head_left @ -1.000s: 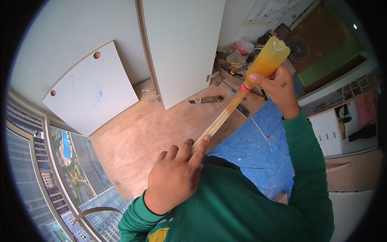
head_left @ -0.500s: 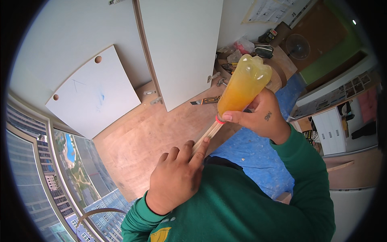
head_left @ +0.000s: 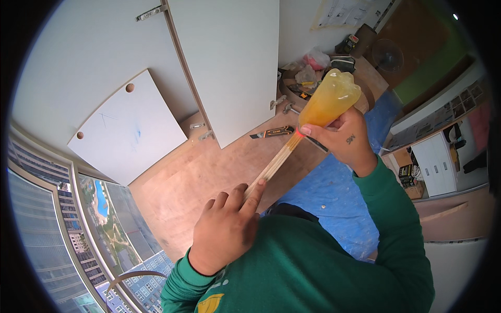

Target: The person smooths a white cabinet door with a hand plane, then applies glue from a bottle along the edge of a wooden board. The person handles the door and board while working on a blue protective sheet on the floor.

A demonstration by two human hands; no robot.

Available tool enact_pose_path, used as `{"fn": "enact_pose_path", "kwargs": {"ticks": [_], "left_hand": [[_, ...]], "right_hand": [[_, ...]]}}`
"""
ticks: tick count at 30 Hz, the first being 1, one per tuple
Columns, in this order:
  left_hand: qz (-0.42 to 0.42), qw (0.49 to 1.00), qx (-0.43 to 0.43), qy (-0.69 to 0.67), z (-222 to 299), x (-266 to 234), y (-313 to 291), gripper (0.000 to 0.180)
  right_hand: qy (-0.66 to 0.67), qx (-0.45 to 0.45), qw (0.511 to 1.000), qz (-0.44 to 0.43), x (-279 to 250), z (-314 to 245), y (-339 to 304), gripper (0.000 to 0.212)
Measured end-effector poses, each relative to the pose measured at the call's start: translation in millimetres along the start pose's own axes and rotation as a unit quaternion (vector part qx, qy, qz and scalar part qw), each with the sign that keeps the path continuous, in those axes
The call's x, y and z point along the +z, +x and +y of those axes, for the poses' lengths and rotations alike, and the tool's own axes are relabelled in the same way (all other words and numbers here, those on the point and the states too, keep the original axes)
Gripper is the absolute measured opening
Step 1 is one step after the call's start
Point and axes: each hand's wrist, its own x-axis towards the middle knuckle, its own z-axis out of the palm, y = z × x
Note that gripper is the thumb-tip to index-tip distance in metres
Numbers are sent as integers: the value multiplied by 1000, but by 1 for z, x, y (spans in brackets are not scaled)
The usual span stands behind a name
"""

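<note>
My right hand (head_left: 344, 138) is closed around a clear plastic bottle (head_left: 329, 99) of yellow-amber liquid, likely glue. The bottle is tipped neck-down, with its red-ringed mouth against a long, narrow, pale strip (head_left: 274, 166), which looks like wood edging. Amber liquid shows on the strip just below the mouth. My left hand (head_left: 227, 227) grips the strip's near end, index finger stretched along it and the other fingers curled; its thumb is hidden. Past the bottle, the strip's far end shows dark under my right hand.
On the wooden board (head_left: 172, 203) beyond lie a utility knife (head_left: 272, 132) and a hammer (head_left: 289, 108). White panels (head_left: 128, 130) with hinges stand at the back. Blue sheeting (head_left: 323, 208) covers the right side. Bags and tools (head_left: 308, 75) are heaped at the back; a window (head_left: 47, 229) is left.
My right hand and the bottle have moved up and right, away from my left hand, along the strip. More strip shows between the hands, with amber liquid on it near the mouth.
</note>
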Motion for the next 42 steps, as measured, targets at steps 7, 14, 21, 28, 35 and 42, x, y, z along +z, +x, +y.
{"fn": "enact_pose_path", "kwargs": {"ticks": [7,14,21,28,35,42], "left_hand": [[-9,1000,-9,20,6,-1,3,83],[-7,999,-15,38,12,1,2,79],[17,995,-90,32,27,1,4,71],[-30,985,-169,10,28,15,12,63],[-70,978,-195,-12,18,18,16,49],[-72,979,-188,-29,15,21,10,48]], "right_hand": [[-15,-43,999,5,-14,13,9,40],[8,-27,992,120,-69,58,39,38],[187,-79,974,102,-102,68,28,31],[314,-88,936,133,-131,112,-20,26],[296,0,924,244,-134,132,-99,28],[176,53,932,312,-150,94,-183,31]]}}
